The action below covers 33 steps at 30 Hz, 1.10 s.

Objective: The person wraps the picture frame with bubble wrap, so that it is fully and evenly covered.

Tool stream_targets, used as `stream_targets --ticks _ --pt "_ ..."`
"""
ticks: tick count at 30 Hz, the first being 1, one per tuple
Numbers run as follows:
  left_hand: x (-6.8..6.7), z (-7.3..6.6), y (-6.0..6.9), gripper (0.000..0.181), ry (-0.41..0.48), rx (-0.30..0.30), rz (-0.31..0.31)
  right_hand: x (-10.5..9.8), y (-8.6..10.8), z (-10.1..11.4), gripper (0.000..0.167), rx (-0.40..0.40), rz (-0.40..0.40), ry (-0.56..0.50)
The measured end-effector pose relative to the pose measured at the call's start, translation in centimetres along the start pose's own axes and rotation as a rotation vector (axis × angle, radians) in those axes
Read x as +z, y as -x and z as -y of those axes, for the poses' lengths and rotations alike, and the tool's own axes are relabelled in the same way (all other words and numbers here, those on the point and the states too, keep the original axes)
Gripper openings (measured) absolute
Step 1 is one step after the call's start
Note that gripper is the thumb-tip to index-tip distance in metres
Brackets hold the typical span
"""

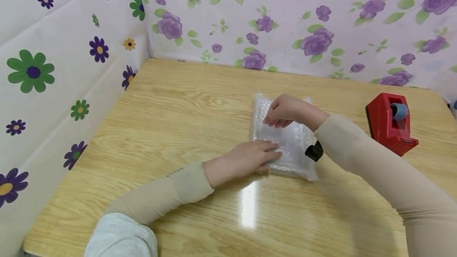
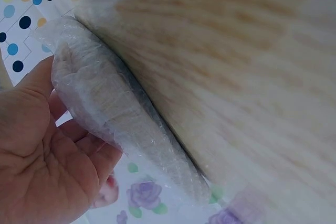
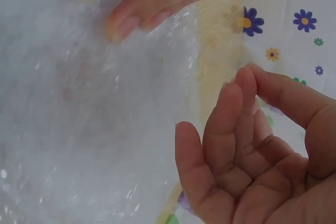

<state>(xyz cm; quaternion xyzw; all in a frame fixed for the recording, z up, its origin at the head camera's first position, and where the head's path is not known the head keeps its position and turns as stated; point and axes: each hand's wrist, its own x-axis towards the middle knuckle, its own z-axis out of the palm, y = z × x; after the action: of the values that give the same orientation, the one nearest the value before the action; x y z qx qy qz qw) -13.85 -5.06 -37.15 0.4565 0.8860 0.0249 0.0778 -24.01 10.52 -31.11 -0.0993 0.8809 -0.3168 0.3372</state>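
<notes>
A flat parcel in clear bubble wrap (image 1: 294, 140) lies on the wooden table (image 1: 178, 102), right of centre in the head view. My left hand (image 1: 251, 156) rests on its near left part, fingers spread and fairly straight. The wrap (image 2: 115, 93) appears edge-on in the left wrist view, with the left hand (image 2: 58, 156) against it. Above the far part of the parcel hovers my right hand (image 1: 285, 110), fingers bent down. In the right wrist view the right hand (image 3: 252, 150) has thumb and index fingertips together; whether something thin and clear sits between them is not visible.
A red tape dispenser (image 1: 389, 124) with a blue-cored roll stands on the right of the table. Flowered sheets (image 1: 228, 23) hang along the back and left sides. A small black item (image 1: 314, 152) sits under the right wrist.
</notes>
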Motion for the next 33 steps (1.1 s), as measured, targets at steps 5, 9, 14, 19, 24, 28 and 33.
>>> stream_targets --ticks 5,9,14,19,24,28,33 --pt "0.3 0.0 0.0 0.057 -0.020 0.005 -0.010 0.7 -0.1 0.7 0.014 -0.020 -0.012 -0.073" --pt "0.4 0.0 -0.1 0.058 0.005 0.009 -0.013 0.8 0.1 0.9 0.016 -0.015 -0.026 -0.079" --pt "0.3 0.0 -0.2 0.058 0.027 0.008 -0.010 0.6 0.6 0.5 0.017 -0.020 -0.034 -0.093" --pt "0.2 -0.1 0.0 0.058 0.026 0.014 -0.024 0.4 0.9 -0.6 0.014 -0.057 -0.029 -0.124" --pt "0.2 0.0 0.1 0.058 0.041 0.027 -0.032 0.6 1.2 -2.1 0.011 -0.071 -0.044 -0.122" --pt "0.3 0.0 0.1 0.058 0.038 0.042 -0.045 1.1 1.2 -3.0 0.010 -0.063 -0.090 -0.060" --pt "0.1 0.0 0.0 0.058 0.026 0.049 -0.050 1.6 1.0 -3.9 0.008 -0.083 -0.150 -0.020"
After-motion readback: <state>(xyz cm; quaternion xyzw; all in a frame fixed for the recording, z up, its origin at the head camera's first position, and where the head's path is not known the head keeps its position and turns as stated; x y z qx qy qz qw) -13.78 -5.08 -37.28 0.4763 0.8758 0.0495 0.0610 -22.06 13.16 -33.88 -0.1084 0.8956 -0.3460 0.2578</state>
